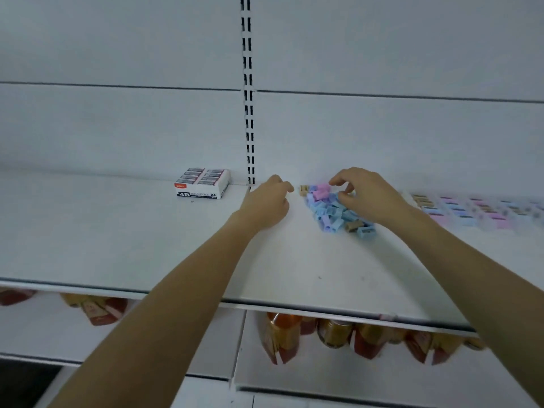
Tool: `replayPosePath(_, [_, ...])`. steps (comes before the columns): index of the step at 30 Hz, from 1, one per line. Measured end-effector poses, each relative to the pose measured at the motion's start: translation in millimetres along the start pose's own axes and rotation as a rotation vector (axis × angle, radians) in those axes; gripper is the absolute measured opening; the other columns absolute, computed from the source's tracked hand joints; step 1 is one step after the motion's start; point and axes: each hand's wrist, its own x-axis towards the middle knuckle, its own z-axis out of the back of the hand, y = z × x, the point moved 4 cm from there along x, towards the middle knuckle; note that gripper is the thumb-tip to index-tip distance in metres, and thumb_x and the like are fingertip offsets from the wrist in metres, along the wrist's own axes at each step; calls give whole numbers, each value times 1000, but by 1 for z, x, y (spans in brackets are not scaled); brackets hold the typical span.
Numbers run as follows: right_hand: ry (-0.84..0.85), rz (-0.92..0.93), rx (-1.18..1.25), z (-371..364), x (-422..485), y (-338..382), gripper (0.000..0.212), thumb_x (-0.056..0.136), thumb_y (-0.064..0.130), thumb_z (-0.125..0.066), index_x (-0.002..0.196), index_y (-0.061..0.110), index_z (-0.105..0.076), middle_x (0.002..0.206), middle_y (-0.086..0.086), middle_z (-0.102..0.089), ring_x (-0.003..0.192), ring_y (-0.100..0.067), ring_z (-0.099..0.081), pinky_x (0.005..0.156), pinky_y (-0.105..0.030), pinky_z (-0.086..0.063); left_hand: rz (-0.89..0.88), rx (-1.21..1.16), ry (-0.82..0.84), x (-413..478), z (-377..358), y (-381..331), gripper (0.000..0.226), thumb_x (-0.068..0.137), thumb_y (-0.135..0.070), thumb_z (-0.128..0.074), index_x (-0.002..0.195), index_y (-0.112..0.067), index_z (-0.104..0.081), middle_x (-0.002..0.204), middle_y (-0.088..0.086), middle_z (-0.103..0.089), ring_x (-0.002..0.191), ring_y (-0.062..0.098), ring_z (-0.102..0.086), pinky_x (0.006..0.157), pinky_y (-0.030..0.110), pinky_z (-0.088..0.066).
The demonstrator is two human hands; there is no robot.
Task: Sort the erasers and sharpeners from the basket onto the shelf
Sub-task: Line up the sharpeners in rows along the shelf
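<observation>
Sharpener sorting, mid-step: loose pile of sharpeners [332, 212] on shelf [176, 245], between eraser box [203, 184] and laid-out rows [477, 212]; right hand [365, 195] half-open over pile, nothing pinched; left hand [268, 204] loosely curled, contents hidden; next, probably pinch one piece.

The white shelf [147, 245] carries an eraser box [202, 184], a heap of sharpeners [332, 213] and sharpener rows [471, 212].
</observation>
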Motion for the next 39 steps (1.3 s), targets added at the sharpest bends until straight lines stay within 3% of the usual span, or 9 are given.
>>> replayPosePath(4, [43,-29,-25,-10,10,9,32,89,9,-49,120,15,-54,120,-4,-55,105,-20,-51,83,-28,-39,-56,20,-7,15,0,3,46,92,-1,-34,136,-15,-42,138,5,-39,121,24,-43,95,40,-41])
replayPosePath(7, [65,-61,9,-14,20,14,36,87,3,-48,120,18,-54,115,-4,-56,98,-18,-50,79,-26,-40,-146,-40,31,28,-4,5,48,90,0,-36,135,-16,-43,135,7,-42,122,25,-42,95,39,-40])
replayPosePath(13, [117,-62,-159,-39,37,15,26,86,11,-47,104,23,-60,97,-7,-61,91,-24,-55,74,-32,-46,-359,-96,172,52,-24,7,39,89,-2,-42,124,-10,-55,126,16,-50,116,31,-46,98,40,-38])
replayPosePath(20, [-220,-58,96,-36,24,13,32,83,4,-55,113,12,-60,104,-8,-55,87,-15,-51,75,-19,-36,-409,-296,-30,53,-25,26,20,90,-8,-54,108,-4,-62,99,15,-60,96,24,-53,78,15,-34])
replayPosePath(23, [-327,-52,206,-29,17,15,34,80,2,-57,114,10,-59,99,-4,-48,78,-4,-45,73,-3,-33,-258,-626,-112,52,-11,29,17,92,-12,-54,107,-7,-60,99,6,-58,85,12,-55,72,3,-39])
replayPosePath(28, [-374,-43,273,-29,14,15,34,82,10,-52,115,6,-61,103,-2,-45,87,-1,-48,82,3,-33,-25,-1295,18,49,-2,22,8,95,-17,-48,95,-12,-55,89,-2,-61,80,11,-62,77,18,-51])
replayPosePath(31, [-394,-74,207,-29,12,8,29,86,-3,-52,111,6,-63,104,-3,-49,92,-12,-50,81,2,-34,69,-1443,115,47,-5,19,19,99,-17,-40,90,-14,-57,90,-2,-63,71,6,-63,72,18,-52])
replayPosePath(35, [-399,-96,124,-27,9,6,25,86,0,-56,109,5,-63,103,-7,-55,88,-11,-49,77,3,-30,120,-1476,178,48,-8,21,22,101,-16,-33,104,-13,-54,87,1,-63,68,10,-59,72,24,-50])
replayPosePath(39, [-421,-127,124,-24,4,9,23,86,4,-58,109,7,-61,103,-5,-56,87,-10,-49,78,-13,-36,116,-1553,239,46,-8,19,23,101,-13,-32,93,-16,-53,88,4,-62,65,11,-59,66,22,-53])
